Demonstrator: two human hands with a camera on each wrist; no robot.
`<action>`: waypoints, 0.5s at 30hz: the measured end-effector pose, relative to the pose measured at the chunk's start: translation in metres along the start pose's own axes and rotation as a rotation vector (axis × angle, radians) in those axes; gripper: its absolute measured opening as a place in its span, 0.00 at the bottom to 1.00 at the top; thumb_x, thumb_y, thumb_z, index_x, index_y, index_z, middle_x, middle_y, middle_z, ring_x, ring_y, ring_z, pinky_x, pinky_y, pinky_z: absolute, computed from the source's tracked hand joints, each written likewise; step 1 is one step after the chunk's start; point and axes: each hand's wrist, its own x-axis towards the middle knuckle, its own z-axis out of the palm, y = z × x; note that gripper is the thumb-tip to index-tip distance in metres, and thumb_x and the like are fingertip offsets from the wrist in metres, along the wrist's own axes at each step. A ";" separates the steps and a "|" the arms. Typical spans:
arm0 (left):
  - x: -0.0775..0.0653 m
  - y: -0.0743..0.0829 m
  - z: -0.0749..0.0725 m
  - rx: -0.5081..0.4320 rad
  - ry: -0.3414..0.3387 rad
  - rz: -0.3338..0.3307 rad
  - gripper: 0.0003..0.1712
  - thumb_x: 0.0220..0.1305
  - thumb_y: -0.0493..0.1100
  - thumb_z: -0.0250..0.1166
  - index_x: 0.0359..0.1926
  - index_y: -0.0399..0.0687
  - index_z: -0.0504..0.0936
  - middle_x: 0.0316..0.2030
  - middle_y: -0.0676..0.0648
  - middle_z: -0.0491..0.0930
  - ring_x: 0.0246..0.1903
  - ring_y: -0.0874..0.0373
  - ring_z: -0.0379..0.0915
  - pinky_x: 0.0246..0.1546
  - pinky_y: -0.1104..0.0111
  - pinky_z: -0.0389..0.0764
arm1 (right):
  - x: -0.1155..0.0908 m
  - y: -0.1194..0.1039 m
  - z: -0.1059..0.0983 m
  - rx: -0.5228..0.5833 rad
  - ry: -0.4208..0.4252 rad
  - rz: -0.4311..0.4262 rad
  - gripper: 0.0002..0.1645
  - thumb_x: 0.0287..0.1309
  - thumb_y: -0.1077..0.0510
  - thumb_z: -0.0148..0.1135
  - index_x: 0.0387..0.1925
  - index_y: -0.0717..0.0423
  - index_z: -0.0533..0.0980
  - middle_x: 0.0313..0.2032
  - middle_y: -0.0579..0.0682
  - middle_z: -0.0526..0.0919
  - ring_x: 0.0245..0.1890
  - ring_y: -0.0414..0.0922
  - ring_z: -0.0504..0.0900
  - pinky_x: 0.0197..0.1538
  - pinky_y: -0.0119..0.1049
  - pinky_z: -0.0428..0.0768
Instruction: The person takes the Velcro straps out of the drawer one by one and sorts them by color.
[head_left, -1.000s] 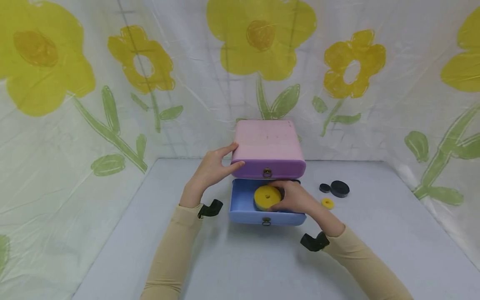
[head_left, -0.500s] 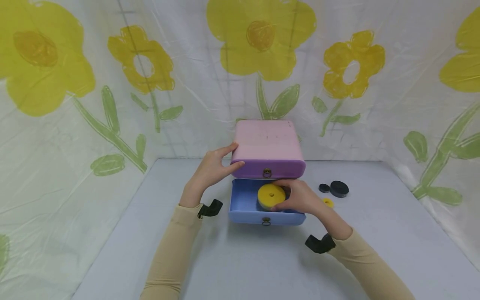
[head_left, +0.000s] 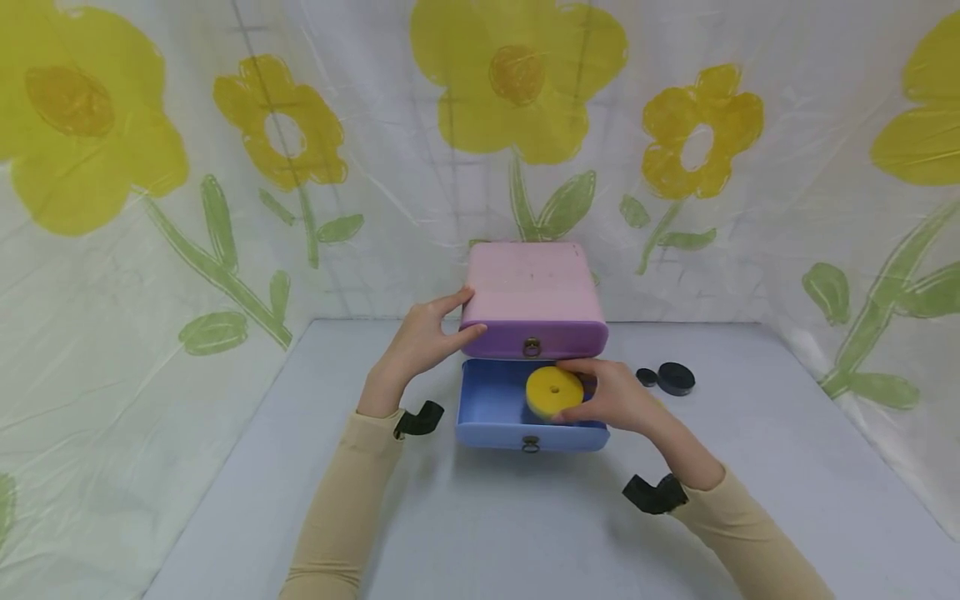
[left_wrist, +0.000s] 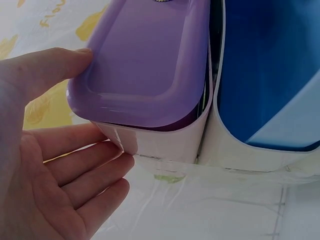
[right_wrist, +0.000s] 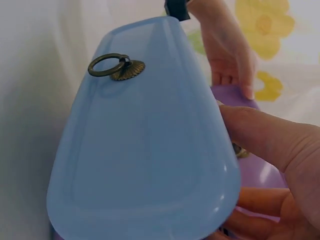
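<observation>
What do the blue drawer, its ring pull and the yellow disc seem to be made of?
Blue drawer: likely molded plastic, smooth satin finish; rounded corners catch soft highlights.
Ring pull: probably metal, aged-brass look; dark bronze tone, ridged shell-shaped backplate.
Yellow disc: matte, even color without glare; perhaps plastic or painted wood, I can't tell which.

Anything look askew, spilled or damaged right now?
Nothing looks spilled or broken. In the left wrist view, the purple drawer shows a dark gap against its pink case, so it may not be fully shut.
</observation>
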 end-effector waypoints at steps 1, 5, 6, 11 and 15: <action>0.000 0.000 0.000 0.001 0.001 -0.001 0.42 0.58 0.64 0.63 0.68 0.49 0.66 0.66 0.50 0.67 0.65 0.52 0.63 0.64 0.56 0.68 | -0.001 0.000 -0.001 0.004 0.003 0.001 0.47 0.38 0.41 0.77 0.60 0.59 0.73 0.55 0.55 0.79 0.49 0.48 0.78 0.54 0.46 0.79; -0.001 -0.001 0.000 0.000 0.002 0.000 0.42 0.58 0.64 0.63 0.68 0.49 0.66 0.66 0.50 0.67 0.65 0.52 0.63 0.64 0.56 0.68 | -0.006 0.001 -0.006 0.024 0.010 0.019 0.48 0.38 0.41 0.77 0.61 0.59 0.72 0.56 0.56 0.78 0.49 0.49 0.79 0.51 0.44 0.81; 0.000 -0.001 0.001 0.000 0.002 0.001 0.42 0.58 0.64 0.63 0.68 0.49 0.66 0.66 0.50 0.66 0.66 0.52 0.63 0.64 0.56 0.68 | -0.007 0.002 -0.007 0.035 0.009 0.028 0.49 0.38 0.41 0.77 0.61 0.59 0.72 0.56 0.56 0.78 0.49 0.50 0.79 0.52 0.44 0.81; 0.000 -0.001 0.001 0.001 0.003 -0.002 0.42 0.58 0.65 0.63 0.68 0.50 0.66 0.66 0.51 0.66 0.66 0.53 0.63 0.64 0.57 0.68 | -0.014 0.004 -0.014 0.081 0.008 0.077 0.51 0.38 0.41 0.77 0.63 0.59 0.70 0.60 0.56 0.75 0.55 0.52 0.77 0.54 0.45 0.79; 0.000 -0.001 0.000 0.001 0.004 0.003 0.43 0.58 0.65 0.63 0.68 0.50 0.66 0.66 0.51 0.66 0.66 0.52 0.63 0.64 0.56 0.68 | -0.019 0.007 -0.019 0.061 0.030 0.091 0.51 0.38 0.40 0.76 0.62 0.59 0.70 0.60 0.56 0.75 0.55 0.53 0.77 0.54 0.45 0.79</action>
